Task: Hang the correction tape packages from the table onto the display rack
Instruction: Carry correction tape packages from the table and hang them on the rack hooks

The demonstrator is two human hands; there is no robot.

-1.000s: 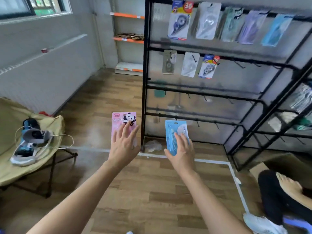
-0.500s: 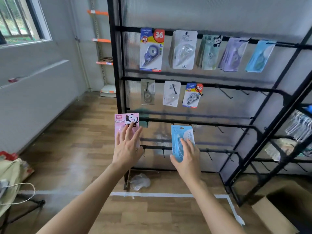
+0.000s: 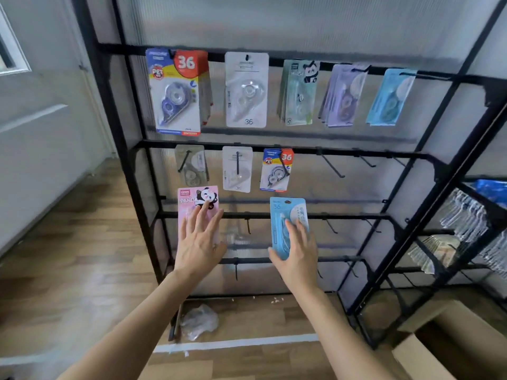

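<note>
- Since half a second ago the person has come nearer the display rack [image 3: 356,154], which now fills the view. Both hands have risen with their packages from its lower rails to its third rail.
- The left hand [image 3: 199,242] holds the pink panda correction tape package [image 3: 192,201] upright before the rack's left end. Its grip is fingers laid flat and spread over the near face. The thumb does not show clearly, so I judge it pinches from behind.
- The right hand [image 3: 297,250] holds the blue correction tape package [image 3: 282,215] upright before the rack's middle. Fingers lie across the face and the thumb hooks the lower left edge, pinching the card.
- Both cards are held low, probably to leave their top edges and hang holes free for a hook.
- The pink card bears a panda drawing and "PANDA". The blue card shows "36" and a small slot at its top. Each carries a clear blister.
- The empty hooks [image 3: 332,167] at the right of the rack's second rail look the likeliest targets, beside the three hung packages [image 3: 237,168] there. The top rail is already stocked.
</note>
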